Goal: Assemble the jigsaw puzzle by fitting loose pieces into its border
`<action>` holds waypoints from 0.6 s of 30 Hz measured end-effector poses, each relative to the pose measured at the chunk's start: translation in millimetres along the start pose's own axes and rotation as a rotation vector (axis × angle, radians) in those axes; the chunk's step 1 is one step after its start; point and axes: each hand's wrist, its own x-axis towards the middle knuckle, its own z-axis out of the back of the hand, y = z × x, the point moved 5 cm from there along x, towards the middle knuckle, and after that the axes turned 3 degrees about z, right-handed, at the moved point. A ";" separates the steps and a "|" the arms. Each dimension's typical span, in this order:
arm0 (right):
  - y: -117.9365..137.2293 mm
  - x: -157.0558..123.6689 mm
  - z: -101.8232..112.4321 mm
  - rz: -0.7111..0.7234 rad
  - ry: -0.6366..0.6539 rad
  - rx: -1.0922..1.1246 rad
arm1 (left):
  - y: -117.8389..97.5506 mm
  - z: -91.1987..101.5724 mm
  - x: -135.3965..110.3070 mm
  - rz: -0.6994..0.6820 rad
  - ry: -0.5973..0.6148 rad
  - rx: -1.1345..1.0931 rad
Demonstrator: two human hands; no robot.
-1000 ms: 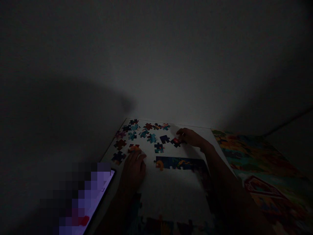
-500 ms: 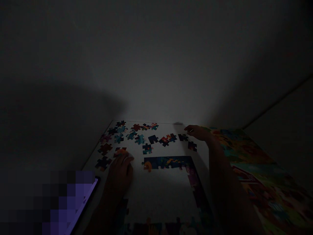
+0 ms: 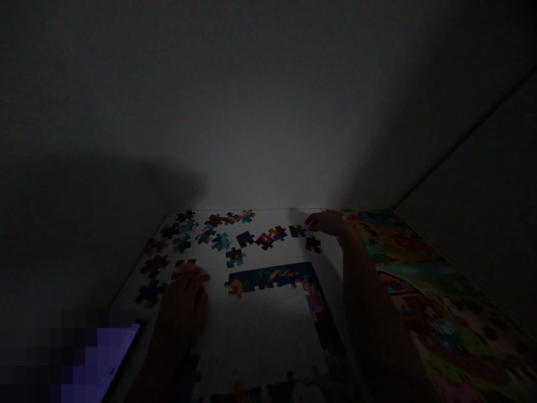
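The scene is very dark. My left hand [image 3: 184, 299] rests on the white board [image 3: 260, 336] with its fingers over an orange puzzle piece [image 3: 183, 264]. My right hand [image 3: 325, 222] reaches to the board's far right edge, fingers curled beside a dark loose piece [image 3: 297, 230]; whether it holds anything is too dim to see. A joined strip of blue pieces [image 3: 272, 277] lies between my arms, with a joined column [image 3: 323, 313] running down its right end. Several loose pieces [image 3: 218, 235] are scattered across the far part of the board.
A colourful printed picture sheet [image 3: 419, 291] lies to the right of the board. A lit screen [image 3: 104, 364], partly blurred, sits at the lower left. A plain wall [image 3: 268, 112] rises right behind the board.
The view has swung right, so the board shifted left in frame. My right hand moved from a red and dark piece near the middle to the board's far right edge. The left hand stayed put.
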 end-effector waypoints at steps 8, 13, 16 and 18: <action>3.5 2.6 -2.9 0.007 -0.004 -0.021 | 0.9 0.1 0.3 0.025 0.014 -0.026; 11.7 6.7 -8.0 0.035 0.007 0.006 | 1.2 -0.6 -0.1 0.049 0.016 -0.020; 15.7 7.6 -9.2 0.061 0.000 0.046 | 0.8 0.1 -0.1 0.058 0.017 -0.024; 17.4 7.8 -9.7 0.072 0.005 0.058 | 0.6 0.7 -0.3 0.063 0.020 -0.022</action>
